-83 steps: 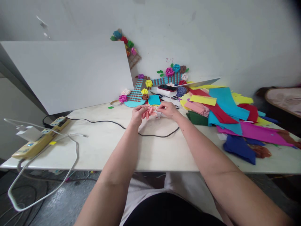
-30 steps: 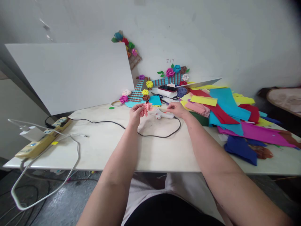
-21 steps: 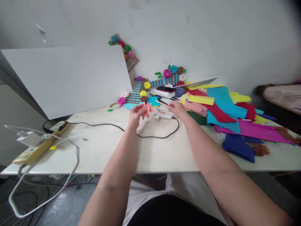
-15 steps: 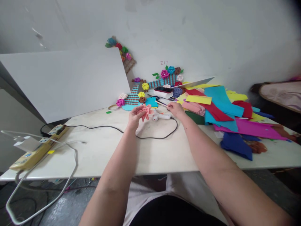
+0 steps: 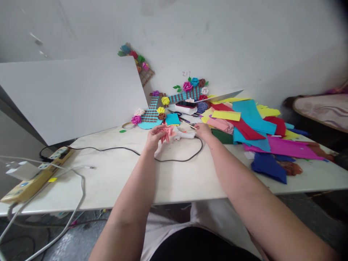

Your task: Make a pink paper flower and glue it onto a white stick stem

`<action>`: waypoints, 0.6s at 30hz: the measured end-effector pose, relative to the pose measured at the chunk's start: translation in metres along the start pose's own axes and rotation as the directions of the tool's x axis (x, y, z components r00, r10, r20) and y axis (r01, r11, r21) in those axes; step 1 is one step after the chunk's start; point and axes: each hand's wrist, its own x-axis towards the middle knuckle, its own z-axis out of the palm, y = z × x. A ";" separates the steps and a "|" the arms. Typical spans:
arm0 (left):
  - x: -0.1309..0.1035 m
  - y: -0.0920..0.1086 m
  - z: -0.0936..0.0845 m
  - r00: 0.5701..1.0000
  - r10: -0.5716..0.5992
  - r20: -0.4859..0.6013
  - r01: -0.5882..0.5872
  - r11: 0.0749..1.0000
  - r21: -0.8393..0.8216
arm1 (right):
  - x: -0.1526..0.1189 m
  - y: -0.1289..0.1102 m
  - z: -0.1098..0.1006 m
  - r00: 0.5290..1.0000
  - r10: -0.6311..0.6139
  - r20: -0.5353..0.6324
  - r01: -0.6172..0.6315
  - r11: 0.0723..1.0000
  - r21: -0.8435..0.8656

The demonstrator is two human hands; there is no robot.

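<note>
Across broad tabletop (image 5: 185, 181) from front edge (image 5: 185, 201), left hand (image 5: 154, 137) holds pink flower (image 5: 168, 134).

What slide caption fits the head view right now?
Left hand holding a pink flower, right hand a thin stick, a white corded tool between them.

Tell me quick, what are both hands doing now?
Left hand: closed, holding a pink petalled paper-like flower.
Right hand: closed, holding a thin straight pale stick, material unclear.

The glue gun (image 5: 187, 135) lies between power strip (image 5: 40, 174) and paper pile (image 5: 250, 127).
</note>
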 end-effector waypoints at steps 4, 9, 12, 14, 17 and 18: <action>0.001 0.001 -0.001 0.999 -0.034 0.015 0.034 0.999 -0.002 | -0.004 -0.001 -0.002 0.999 0.021 0.027 -0.020 1.000 -0.015; -0.001 0.004 -0.003 0.993 -0.114 0.044 0.111 0.993 0.049 | -0.005 -0.001 -0.003 0.999 0.009 0.035 -0.008 1.000 -0.019; -0.002 0.005 -0.005 0.984 -0.171 0.040 0.169 0.984 0.064 | -0.005 -0.001 -0.001 1.000 0.009 0.011 -0.008 1.000 -0.030; -0.002 0.005 -0.006 0.980 -0.196 0.039 0.193 0.979 0.070 | -0.005 -0.001 0.000 1.000 0.006 0.000 -0.006 0.999 -0.034; -0.002 0.004 -0.007 0.977 -0.209 0.038 0.205 0.975 0.087 | -0.007 -0.002 0.000 1.000 0.022 -0.002 -0.022 0.999 -0.041; -0.002 0.004 -0.007 0.977 -0.210 0.036 0.205 0.974 0.094 | -0.007 -0.003 -0.001 1.000 0.028 -0.001 -0.028 0.999 -0.045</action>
